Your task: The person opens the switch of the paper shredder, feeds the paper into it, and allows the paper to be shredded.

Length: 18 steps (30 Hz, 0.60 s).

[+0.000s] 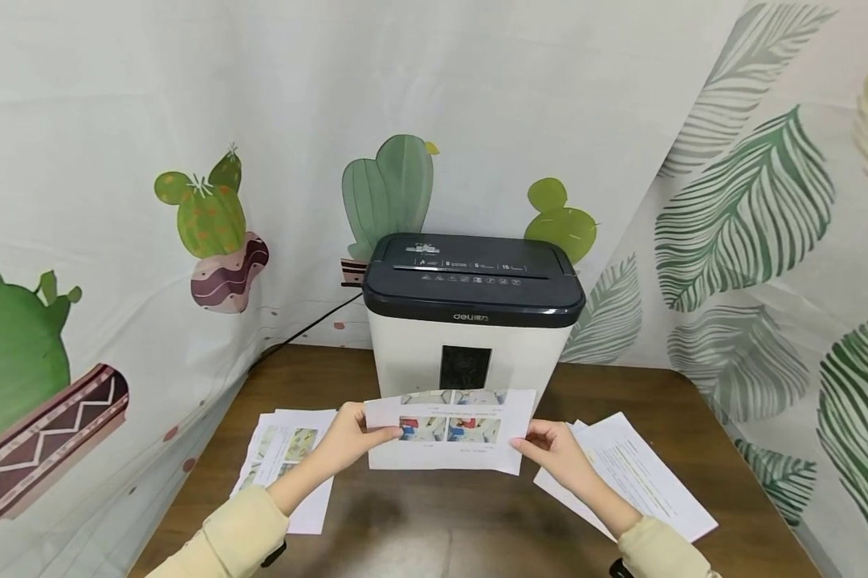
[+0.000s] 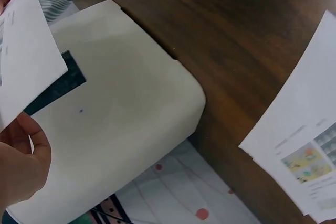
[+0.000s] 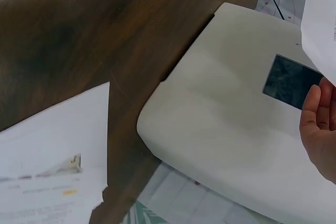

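Observation:
A sheet of paper (image 1: 444,456) printed with small colour photos is held up between both hands in the head view. My left hand (image 1: 357,437) pinches its left edge, thumb on the printed face and fingers behind. At the opposite edge, my right hand (image 1: 552,453) pinches it the same way. Behind the sheet stands a paper shredder (image 1: 397,353) with a white bin and a dark top (image 1: 470,293) that has a long slot. The sheet overlaps the bin's dark window (image 1: 466,367) from below. Both wrist views show the bin close by the hands.
Printed sheets (image 1: 311,506) lie on the wooden table (image 1: 434,530) left of the shredder. More text-covered sheets (image 1: 639,466) lie at the right, under my right forearm. A black cord (image 1: 311,325) runs from the shredder's left side. A patterned curtain (image 1: 289,96) hangs behind.

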Each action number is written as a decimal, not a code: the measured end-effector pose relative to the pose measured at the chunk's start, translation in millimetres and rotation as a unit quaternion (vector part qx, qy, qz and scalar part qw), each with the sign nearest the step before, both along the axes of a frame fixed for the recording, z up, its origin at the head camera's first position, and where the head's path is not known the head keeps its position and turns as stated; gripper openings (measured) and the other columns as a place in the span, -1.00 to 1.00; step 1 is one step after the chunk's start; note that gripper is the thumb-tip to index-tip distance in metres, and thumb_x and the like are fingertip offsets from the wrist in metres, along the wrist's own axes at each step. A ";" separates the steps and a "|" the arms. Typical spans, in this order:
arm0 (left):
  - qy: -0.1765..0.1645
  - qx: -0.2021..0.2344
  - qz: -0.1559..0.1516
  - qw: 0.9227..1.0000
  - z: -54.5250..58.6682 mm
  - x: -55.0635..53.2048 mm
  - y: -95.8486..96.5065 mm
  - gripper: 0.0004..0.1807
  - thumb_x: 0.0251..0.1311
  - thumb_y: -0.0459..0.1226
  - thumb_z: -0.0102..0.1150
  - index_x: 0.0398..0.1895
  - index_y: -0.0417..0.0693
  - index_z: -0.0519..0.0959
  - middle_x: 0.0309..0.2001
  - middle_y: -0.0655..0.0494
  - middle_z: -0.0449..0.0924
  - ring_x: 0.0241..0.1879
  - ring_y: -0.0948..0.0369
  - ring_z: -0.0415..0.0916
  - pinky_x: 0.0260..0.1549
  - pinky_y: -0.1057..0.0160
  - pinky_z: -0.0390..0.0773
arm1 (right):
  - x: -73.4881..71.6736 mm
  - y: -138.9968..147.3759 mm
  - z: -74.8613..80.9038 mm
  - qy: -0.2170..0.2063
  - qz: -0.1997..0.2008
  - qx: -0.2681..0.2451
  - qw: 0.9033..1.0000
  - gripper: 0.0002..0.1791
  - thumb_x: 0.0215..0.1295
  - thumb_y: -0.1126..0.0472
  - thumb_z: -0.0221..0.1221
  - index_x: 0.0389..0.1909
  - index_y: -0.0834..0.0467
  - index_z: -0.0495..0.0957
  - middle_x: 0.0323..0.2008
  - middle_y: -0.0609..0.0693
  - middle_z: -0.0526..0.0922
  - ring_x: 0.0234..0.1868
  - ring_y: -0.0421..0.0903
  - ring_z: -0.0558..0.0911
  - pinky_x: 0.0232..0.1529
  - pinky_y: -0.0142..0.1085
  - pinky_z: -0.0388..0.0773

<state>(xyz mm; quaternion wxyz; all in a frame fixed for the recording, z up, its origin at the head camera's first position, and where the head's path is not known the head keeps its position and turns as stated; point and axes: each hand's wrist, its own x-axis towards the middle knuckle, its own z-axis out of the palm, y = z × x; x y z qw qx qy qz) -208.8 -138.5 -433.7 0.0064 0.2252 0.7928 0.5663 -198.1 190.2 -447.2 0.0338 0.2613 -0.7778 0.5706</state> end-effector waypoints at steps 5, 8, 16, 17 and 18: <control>0.011 0.008 0.010 1.000 14.6 -2.4 3.6 -0.73 0.03 -0.38 0.33 -0.20 -0.40 0.63 -0.25 -0.28 0.68 -0.40 0.51 0.53 -0.43 0.42 0.54 | -0.5 3.7 11.1 -0.003 0.002 0.009 1.000 -0.84 0.17 0.49 0.16 -0.27 0.56 0.55 -0.37 0.41 0.64 -0.38 -0.43 0.59 -0.38 -0.52 0.56; 0.015 0.005 0.008 1.000 24.6 -4.5 6.0 -0.73 0.03 -0.40 0.33 -0.20 -0.41 0.63 -0.25 -0.29 0.67 -0.37 0.51 0.55 -0.38 0.41 0.57 | 0.7 5.5 18.1 0.002 -0.013 0.016 1.000 -0.82 0.16 0.48 0.18 -0.24 0.55 0.54 -0.37 0.39 0.65 -0.39 -0.43 0.59 -0.38 -0.52 0.56; 0.011 0.001 -0.003 1.000 50.6 -7.3 9.7 -0.71 0.01 -0.43 0.33 -0.18 -0.43 0.62 -0.22 -0.31 0.67 -0.35 0.48 0.58 -0.33 0.41 0.59 | 0.3 8.0 35.5 0.032 -0.038 0.029 0.998 -0.83 0.16 0.48 0.18 -0.23 0.49 0.56 -0.38 0.28 0.68 -0.40 -0.42 0.58 -0.40 -0.51 0.54; 0.011 0.001 0.000 1.000 53.2 -8.1 9.9 -0.71 0.01 -0.42 0.33 -0.18 -0.42 0.62 -0.22 -0.31 0.67 -0.35 0.48 0.57 -0.34 0.41 0.58 | 0.0 8.3 38.3 0.034 -0.041 0.030 0.998 -0.83 0.16 0.48 0.19 -0.23 0.49 0.57 -0.39 0.26 0.68 -0.41 -0.41 0.58 -0.40 -0.51 0.54; 0.010 0.000 0.001 1.000 55.9 -8.7 10.0 -0.70 0.01 -0.42 0.34 -0.17 -0.41 0.62 -0.22 -0.30 0.67 -0.35 0.48 0.57 -0.33 0.40 0.58 | -0.4 8.5 41.3 0.035 -0.043 0.030 0.998 -0.83 0.16 0.48 0.19 -0.24 0.48 0.57 -0.39 0.24 0.69 -0.42 -0.41 0.58 -0.40 -0.50 0.54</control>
